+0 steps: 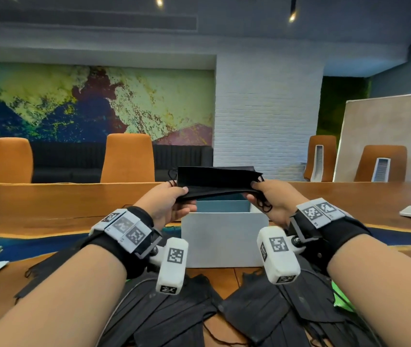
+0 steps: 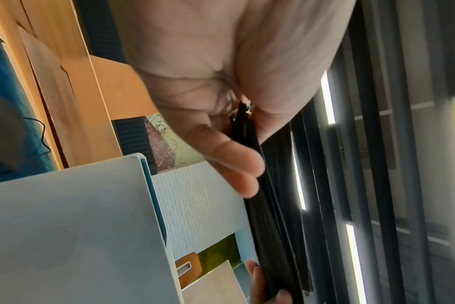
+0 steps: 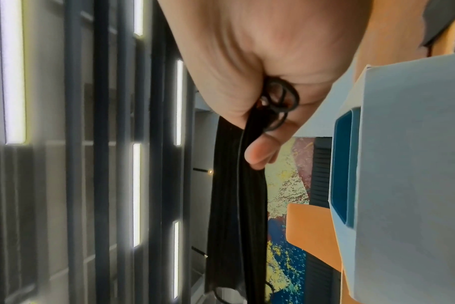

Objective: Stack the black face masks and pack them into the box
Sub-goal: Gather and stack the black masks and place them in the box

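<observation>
With the left hand (image 1: 167, 204) and right hand (image 1: 272, 199) each pinching one end of the thin stack of pleated black fabric face masks (image 1: 215, 180) just above the open pale-blue cardboard box (image 1: 224, 239), dangling ear loops could snag its rim.

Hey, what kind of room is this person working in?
Probably an office meeting room: a long wooden table, orange chairs lined along its far side, and a big colourful wall mural behind them.
</observation>
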Action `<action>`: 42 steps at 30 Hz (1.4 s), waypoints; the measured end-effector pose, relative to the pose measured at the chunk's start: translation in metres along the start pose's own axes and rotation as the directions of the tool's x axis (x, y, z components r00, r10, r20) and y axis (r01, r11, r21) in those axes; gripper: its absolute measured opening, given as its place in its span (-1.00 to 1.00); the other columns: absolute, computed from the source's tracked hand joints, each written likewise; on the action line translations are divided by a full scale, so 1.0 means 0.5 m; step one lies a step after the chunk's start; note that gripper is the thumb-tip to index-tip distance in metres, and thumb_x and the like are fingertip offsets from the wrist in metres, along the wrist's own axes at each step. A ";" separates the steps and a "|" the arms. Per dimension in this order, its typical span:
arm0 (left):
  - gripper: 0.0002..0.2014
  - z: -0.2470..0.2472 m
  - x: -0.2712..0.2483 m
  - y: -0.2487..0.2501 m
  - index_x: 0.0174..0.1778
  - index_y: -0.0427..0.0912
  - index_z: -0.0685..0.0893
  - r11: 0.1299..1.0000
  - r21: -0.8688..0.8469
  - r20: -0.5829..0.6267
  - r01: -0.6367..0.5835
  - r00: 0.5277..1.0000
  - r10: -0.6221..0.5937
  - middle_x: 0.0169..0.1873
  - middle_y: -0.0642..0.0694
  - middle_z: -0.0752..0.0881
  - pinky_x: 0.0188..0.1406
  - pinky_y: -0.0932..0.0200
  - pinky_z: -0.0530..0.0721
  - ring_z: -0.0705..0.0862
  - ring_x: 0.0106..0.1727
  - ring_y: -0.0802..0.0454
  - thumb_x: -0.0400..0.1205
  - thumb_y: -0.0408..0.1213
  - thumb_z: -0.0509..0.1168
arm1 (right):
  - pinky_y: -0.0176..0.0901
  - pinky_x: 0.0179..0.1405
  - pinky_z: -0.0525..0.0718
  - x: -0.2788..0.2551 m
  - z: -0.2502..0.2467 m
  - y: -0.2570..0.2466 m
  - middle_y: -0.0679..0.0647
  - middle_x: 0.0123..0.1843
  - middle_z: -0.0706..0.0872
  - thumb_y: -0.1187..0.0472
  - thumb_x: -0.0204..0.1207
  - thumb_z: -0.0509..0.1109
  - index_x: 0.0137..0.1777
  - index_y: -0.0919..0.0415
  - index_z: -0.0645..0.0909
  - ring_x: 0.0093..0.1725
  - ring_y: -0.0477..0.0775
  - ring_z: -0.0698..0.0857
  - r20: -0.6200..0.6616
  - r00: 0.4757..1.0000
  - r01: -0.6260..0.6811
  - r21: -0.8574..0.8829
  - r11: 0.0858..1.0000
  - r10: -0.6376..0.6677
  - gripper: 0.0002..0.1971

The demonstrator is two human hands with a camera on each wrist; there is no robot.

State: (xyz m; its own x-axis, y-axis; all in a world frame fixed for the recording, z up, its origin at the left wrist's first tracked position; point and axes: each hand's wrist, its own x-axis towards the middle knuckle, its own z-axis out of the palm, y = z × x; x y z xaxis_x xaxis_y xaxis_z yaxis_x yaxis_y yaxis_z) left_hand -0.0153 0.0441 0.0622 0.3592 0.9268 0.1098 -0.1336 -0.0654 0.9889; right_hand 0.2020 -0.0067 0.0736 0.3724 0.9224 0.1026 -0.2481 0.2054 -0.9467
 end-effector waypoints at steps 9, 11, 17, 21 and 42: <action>-0.92 -0.015 0.099 0.005 -0.02 -0.31 0.52 0.990 -0.129 -0.050 0.061 0.996 -0.068 -0.34 -0.20 0.63 -0.71 0.41 0.57 0.64 -0.63 0.17 0.71 -0.36 0.18 | -0.25 -0.53 0.75 0.090 0.007 -0.013 0.29 -0.15 0.69 0.38 0.65 0.27 -0.02 0.42 0.53 -0.51 0.08 0.76 -0.006 0.998 -0.060 -0.070 0.996 0.060 -0.92; -0.86 -0.020 0.112 0.002 -0.15 -0.32 0.53 0.990 -0.110 -0.063 0.089 0.993 -0.097 -0.43 -0.18 0.64 -0.72 0.41 0.56 0.60 -0.65 0.16 0.70 -0.37 0.18 | -0.14 -0.40 0.79 0.109 0.005 -0.006 0.29 -0.11 0.67 0.40 0.65 0.25 0.01 0.42 0.53 -0.40 0.13 0.77 -0.011 0.998 -0.062 -0.066 0.996 0.061 -0.94; -0.92 -0.021 0.117 -0.018 -0.07 -0.21 0.49 0.995 -0.033 -0.049 0.090 0.995 -0.091 -0.37 -0.19 0.59 -0.71 0.40 0.54 0.59 -0.65 0.14 0.70 -0.41 0.12 | -0.22 -0.48 0.76 0.132 -0.001 0.015 0.17 -0.17 0.69 0.21 0.64 0.33 -0.02 0.27 0.57 -0.25 0.04 0.69 0.009 0.996 -0.090 -0.216 0.972 0.094 -0.88; -0.85 -0.010 0.093 -0.016 0.07 -0.11 0.53 0.997 0.069 -0.015 0.043 0.999 -0.042 -0.28 -0.16 0.61 -0.67 0.40 0.50 0.60 -0.51 0.13 0.73 -0.40 0.09 | -0.07 -0.12 0.68 0.129 -0.006 0.011 0.16 -0.21 0.63 0.24 0.61 0.37 -0.14 0.26 0.53 -0.27 0.03 0.63 -0.053 0.999 -0.017 -0.295 0.955 0.002 -0.87; -0.59 -0.058 0.167 -0.054 0.53 -0.24 0.35 0.898 0.241 -0.036 0.367 0.928 -0.370 0.52 -0.30 0.38 0.42 -0.41 0.39 0.41 0.49 -0.28 0.74 -0.31 0.11 | -0.21 -0.79 0.58 0.285 -0.011 -0.039 0.25 -0.59 0.69 0.38 0.71 0.15 -0.15 0.42 0.47 -0.67 0.10 0.70 -0.184 0.980 -0.094 -0.115 0.989 0.072 -0.80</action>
State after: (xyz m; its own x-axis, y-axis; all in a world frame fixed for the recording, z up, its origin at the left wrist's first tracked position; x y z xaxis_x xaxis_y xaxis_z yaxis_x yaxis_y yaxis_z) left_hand -0.0085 0.1338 0.0417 0.3494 0.8980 -0.2673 0.2346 0.1924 0.9529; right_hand 0.2646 0.1188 0.1050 0.5115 0.8590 -0.0236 -0.1777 0.0788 -0.9809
